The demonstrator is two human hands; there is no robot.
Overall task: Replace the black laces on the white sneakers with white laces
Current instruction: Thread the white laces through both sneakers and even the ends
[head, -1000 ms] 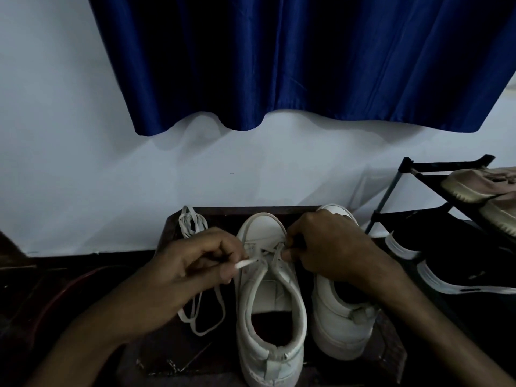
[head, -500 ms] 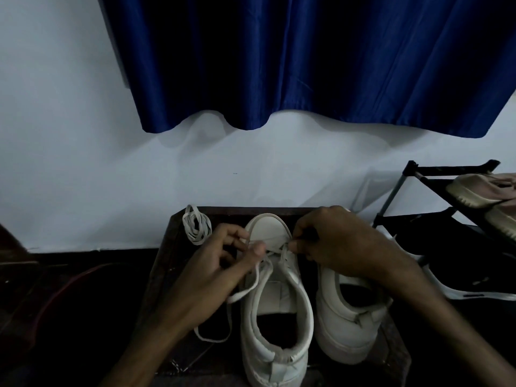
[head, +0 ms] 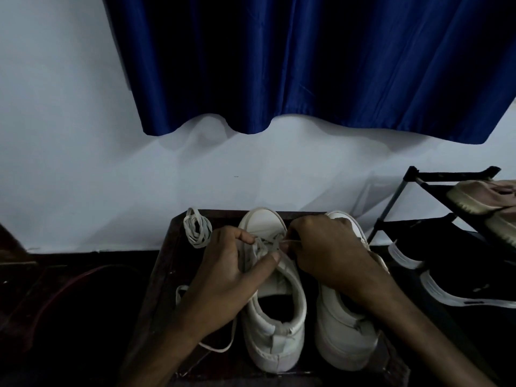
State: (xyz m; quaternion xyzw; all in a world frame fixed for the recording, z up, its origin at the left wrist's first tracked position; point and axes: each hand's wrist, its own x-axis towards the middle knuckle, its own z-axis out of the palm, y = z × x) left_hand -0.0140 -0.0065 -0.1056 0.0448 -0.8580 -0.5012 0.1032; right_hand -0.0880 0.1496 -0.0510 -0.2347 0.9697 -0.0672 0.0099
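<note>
A blue curtain (head: 307, 65) is hung over the upper part of a pale wall (head: 69, 135). At the right edge a black shoe rack (head: 396, 202) is seen, with a beige shoe (head: 474, 199) laid on its upper shelf and black shoes (head: 460, 275) with white soles kept on the lower one. A dark wooden table (head: 164, 275) is set against the wall, and two white sneakers are stood on it side by side, toes towards the wall: the left sneaker (head: 279, 331) in the middle of the table and the right sneaker (head: 343, 336) just beside it.

The front of the left sneaker is gripped by the left hand (head: 231, 275), the thumb laid across the eyelet rows and the forefinger curled over the far side. The toe of the right sneaker is partly covered by the right hand (head: 326, 252), by whose curled fingers the end of a white lace (head: 220, 349) is pinched at the eyelets of the left sneaker. The lace is threaded through the front eyelets, and its loose length is trailed over the table beneath the left wrist. A bundled lace (head: 196, 231), also white, is left at the far left corner of the table, near the left hand.
</note>
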